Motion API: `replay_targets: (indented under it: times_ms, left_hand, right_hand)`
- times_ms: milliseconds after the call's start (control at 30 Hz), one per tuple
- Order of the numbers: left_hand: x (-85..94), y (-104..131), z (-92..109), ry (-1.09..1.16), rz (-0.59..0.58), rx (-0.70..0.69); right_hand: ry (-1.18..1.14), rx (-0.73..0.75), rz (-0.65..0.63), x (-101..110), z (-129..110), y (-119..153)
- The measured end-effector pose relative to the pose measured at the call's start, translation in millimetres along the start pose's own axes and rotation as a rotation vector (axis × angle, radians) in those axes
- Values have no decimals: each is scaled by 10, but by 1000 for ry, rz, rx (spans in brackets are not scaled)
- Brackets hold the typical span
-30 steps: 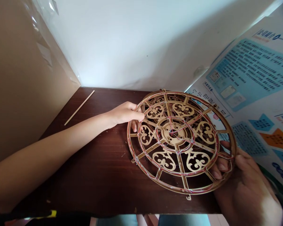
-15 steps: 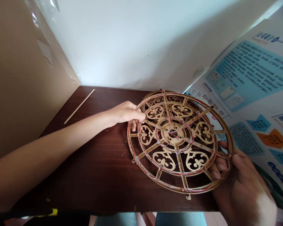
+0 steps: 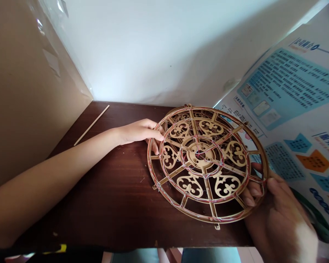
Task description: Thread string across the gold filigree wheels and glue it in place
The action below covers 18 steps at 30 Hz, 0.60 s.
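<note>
A round gold openwork frame [image 3: 200,160] with scroll ornaments and thin red and white wires along its rings is held tilted above the dark tabletop. My left hand [image 3: 145,133] grips its left rim, thumb on top and fingers curled underneath. At the lower right, my right hand [image 3: 279,208] is closed round the opposite rim, its fingertips showing through the gaps. Beneath the far edge, a similar gold frame [image 3: 178,109] shows partly. Most of that lower piece is hidden by the upper one.
A thin wooden stick [image 3: 91,125] lies at the left back of the brown table [image 3: 98,204]. A cardboard panel [image 3: 30,91] stands left, a white panel [image 3: 153,47] behind, and a printed poster [image 3: 298,84] right. A dark green object [image 3: 315,215] lies beside my right hand.
The gold frame and my right hand have shifted very slightly left. My left thumb has slid a little outward along the rim. Both hands keep their hold.
</note>
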State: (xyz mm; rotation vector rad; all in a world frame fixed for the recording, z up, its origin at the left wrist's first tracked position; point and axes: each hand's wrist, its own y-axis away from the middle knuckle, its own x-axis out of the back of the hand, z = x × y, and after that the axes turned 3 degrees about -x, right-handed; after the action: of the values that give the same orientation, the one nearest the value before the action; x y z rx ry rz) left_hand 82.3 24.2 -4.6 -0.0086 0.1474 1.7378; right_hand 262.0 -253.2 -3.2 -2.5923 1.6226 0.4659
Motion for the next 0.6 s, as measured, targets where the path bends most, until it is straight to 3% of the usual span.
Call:
replay_targets:
  times_ms: [600]
  left_hand:
    - [-2,10,-25,10,35,20]
  right_hand:
    - [-7,25,-10,42,39,-32]
